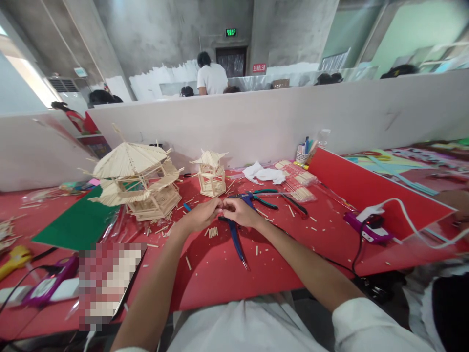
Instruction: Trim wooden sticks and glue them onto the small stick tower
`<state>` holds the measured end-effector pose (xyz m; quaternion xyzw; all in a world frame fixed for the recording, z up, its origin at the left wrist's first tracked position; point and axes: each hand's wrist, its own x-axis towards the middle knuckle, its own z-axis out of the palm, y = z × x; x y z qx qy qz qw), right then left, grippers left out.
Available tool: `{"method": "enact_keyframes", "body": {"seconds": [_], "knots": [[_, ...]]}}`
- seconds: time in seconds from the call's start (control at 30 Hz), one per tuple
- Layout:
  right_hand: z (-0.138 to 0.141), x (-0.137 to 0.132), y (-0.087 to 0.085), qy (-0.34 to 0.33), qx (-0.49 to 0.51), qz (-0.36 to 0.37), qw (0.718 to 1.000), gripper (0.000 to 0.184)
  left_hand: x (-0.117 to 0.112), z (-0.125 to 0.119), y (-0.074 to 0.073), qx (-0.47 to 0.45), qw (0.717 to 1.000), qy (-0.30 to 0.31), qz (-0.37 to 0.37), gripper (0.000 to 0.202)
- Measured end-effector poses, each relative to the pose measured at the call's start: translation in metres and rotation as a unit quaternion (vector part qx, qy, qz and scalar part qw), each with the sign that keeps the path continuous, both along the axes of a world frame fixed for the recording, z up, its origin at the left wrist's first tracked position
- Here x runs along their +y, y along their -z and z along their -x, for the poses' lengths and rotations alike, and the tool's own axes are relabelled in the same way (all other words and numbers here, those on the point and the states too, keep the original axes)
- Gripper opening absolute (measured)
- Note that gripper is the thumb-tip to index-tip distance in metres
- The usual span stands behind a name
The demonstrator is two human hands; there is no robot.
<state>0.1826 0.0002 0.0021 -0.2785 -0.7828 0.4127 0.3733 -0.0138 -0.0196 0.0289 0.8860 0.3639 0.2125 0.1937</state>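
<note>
My left hand (202,214) and my right hand (239,211) meet fingertip to fingertip over the red table (220,274). Both pinch something tiny between them, too small to name. Right under my right hand lies a blue-handled tool (236,242). A little bundle of cut sticks (212,231) rests just below my left hand. Behind my hands stands a small stick pavilion (211,173), and a larger stick pavilion (137,181) stands to the left on a green mat (78,222).
Green-handled pliers (266,196) and stick packets (298,181) lie at the back right beside white tissue (264,173). A purple glue gun (368,227) sits right, another (47,286) and a yellow tool (14,259) left. A pen cup (304,154) stands by the partition. Another person's arm (456,200) shows far right.
</note>
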Motion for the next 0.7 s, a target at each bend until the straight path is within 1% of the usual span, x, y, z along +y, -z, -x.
{"method": "enact_keyframes", "body": {"seconds": [0.13,0.3,0.5,0.57,0.7], "knots": [[0.001,0.0,0.001,-0.026,0.005,0.036,0.999,0.014,-0.003,0.001,-0.003,-0.001,0.999,0.012,0.031,0.015],[0.001,-0.005,-0.006,-0.053,0.032,0.09,0.994,0.014,-0.006,0.002,-0.008,-0.054,0.996,0.043,0.065,0.026],[0.002,-0.008,-0.008,-0.066,0.052,0.125,0.989,0.017,-0.007,0.003,-0.009,-0.093,0.988,0.046,0.115,0.033],[0.001,-0.009,-0.011,-0.064,0.063,0.12,0.989,0.017,-0.005,0.001,-0.008,-0.111,0.988,0.03,0.104,0.034],[-0.002,-0.01,-0.018,-0.044,0.081,0.113,0.989,0.025,-0.002,-0.002,-0.007,-0.145,0.989,-0.026,0.033,0.033]]}}
